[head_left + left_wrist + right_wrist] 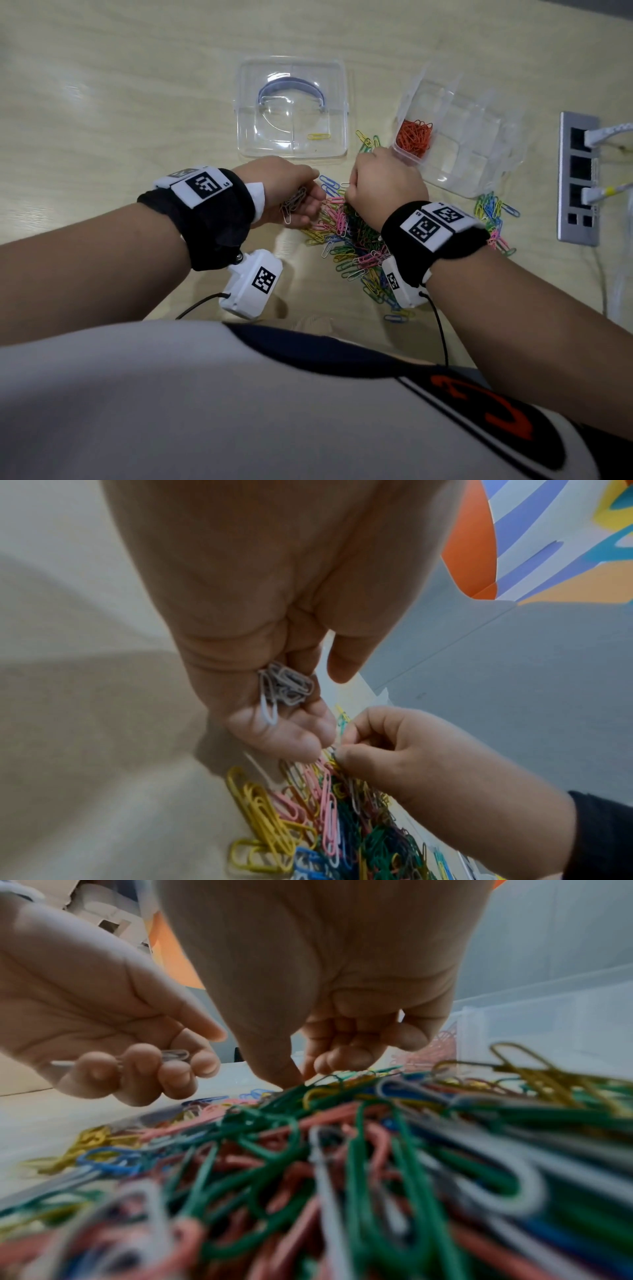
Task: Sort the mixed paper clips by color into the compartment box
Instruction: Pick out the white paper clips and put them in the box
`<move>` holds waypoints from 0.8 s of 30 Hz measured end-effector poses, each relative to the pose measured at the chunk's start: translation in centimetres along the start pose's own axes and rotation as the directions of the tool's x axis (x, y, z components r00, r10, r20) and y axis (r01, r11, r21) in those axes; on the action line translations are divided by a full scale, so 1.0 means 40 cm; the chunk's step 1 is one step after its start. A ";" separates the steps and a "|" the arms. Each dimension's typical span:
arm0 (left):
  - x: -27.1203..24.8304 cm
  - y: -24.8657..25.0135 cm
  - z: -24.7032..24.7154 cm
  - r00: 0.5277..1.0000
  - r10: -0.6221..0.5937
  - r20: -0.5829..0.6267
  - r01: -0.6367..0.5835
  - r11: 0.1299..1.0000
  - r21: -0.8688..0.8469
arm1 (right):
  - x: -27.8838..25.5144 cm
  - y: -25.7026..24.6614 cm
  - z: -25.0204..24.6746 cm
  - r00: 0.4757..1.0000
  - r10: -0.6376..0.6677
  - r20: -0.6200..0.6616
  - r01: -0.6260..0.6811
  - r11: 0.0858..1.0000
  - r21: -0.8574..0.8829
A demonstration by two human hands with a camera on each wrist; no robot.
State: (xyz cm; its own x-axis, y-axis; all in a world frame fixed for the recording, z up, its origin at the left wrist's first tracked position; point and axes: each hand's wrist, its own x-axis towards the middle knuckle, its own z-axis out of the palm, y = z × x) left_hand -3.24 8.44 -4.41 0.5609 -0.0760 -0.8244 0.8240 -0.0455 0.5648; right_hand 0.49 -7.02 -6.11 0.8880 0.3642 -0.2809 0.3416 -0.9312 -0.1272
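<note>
Here the left hand (289, 192) is cupped palm-up just above the pale wooden worktop (120, 113), its fingers curled round a small bunch of grey-white wire paper clips (293, 205) (one white clip hangs loose from the bunch in the left wrist view). Just beside it, the right hand (383, 185) is bent knuckles-up over the loose heap of mixed green, pink, yellow, blue and white paper clips (349, 246), thumb and forefinger pressed together at the top of the heap; what they pinch is too small to tell. The remaining fingers (342, 1053) of that hand are folded into the palm. Beyond the right hand sits the clear plastic compartment box (469, 144), with orange paper clips (413, 137) heaped in its near-left compartment. To its left lies a clear square plastic lid (291, 106) with a single yellow paper clip (318, 136) on it.
</note>
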 end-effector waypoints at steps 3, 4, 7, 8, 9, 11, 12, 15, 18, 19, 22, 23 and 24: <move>0.000 0.006 0.003 1.000 0.009 -0.002 -0.009 1.000 -0.021 | -0.007 0.009 0.005 0.997 0.003 -0.074 0.001 0.998 0.060; 0.001 0.006 0.006 1.000 0.009 -0.001 -0.009 1.000 -0.023 | -0.007 0.010 0.007 0.998 -0.002 -0.070 0.006 0.998 0.059; 0.002 0.002 0.013 1.000 0.005 0.007 -0.005 1.000 -0.014 | -0.004 0.014 0.011 1.000 -0.013 -0.021 0.013 1.000 0.005; 0.002 0.000 0.015 1.000 0.003 0.012 -0.003 1.000 -0.009 | -0.004 0.014 0.009 1.000 -0.011 -0.004 0.010 1.000 -0.015; 0.003 -0.001 0.016 1.000 0.000 0.016 0.000 1.000 -0.006 | -0.006 0.014 0.006 1.000 -0.011 0.004 0.011 1.000 -0.029; 0.005 -0.004 0.017 1.000 -0.003 0.021 0.003 1.000 -0.009 | -0.017 0.012 0.000 0.999 -0.028 -0.037 0.028 1.000 -0.009; 0.005 -0.004 0.019 1.000 -0.001 0.019 0.001 1.000 -0.015 | -0.025 0.009 -0.003 0.996 -0.043 -0.079 0.048 0.997 0.054; 0.006 -0.004 0.023 0.999 0.027 -0.029 -0.029 0.997 -0.074 | -0.056 -0.022 -0.012 0.984 -0.131 -0.121 0.166 0.923 0.348; 0.004 -0.004 0.025 0.998 0.039 -0.038 -0.043 0.995 -0.093 | -0.063 -0.042 -0.015 0.987 -0.118 -0.109 0.153 0.900 0.409; 0.003 -0.005 0.024 0.999 0.030 -0.014 -0.031 0.997 -0.074 | -0.054 -0.035 -0.017 0.991 -0.041 -0.129 0.092 0.903 0.419; 0.000 -0.008 0.022 1.000 0.004 0.010 -0.004 1.000 -0.020 | -0.016 0.014 -0.011 0.984 0.136 -0.113 -0.092 0.939 0.333; -0.001 -0.008 0.021 1.000 0.002 0.006 -0.002 1.000 -0.011 | -0.006 0.028 -0.007 0.988 0.128 -0.082 -0.102 0.959 0.263; -0.001 -0.008 0.019 1.000 0.001 0.005 -0.001 1.000 -0.008 | 0.001 0.037 -0.003 0.992 0.111 -0.058 -0.097 0.974 0.206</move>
State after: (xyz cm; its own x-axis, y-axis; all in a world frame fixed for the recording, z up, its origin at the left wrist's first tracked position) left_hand -3.58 7.68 -4.52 0.5612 -0.0808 -0.8237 0.8241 -0.0378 0.5652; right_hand 1.08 -8.40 -6.20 0.9369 0.2567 -0.2375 0.1831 -0.9387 -0.2921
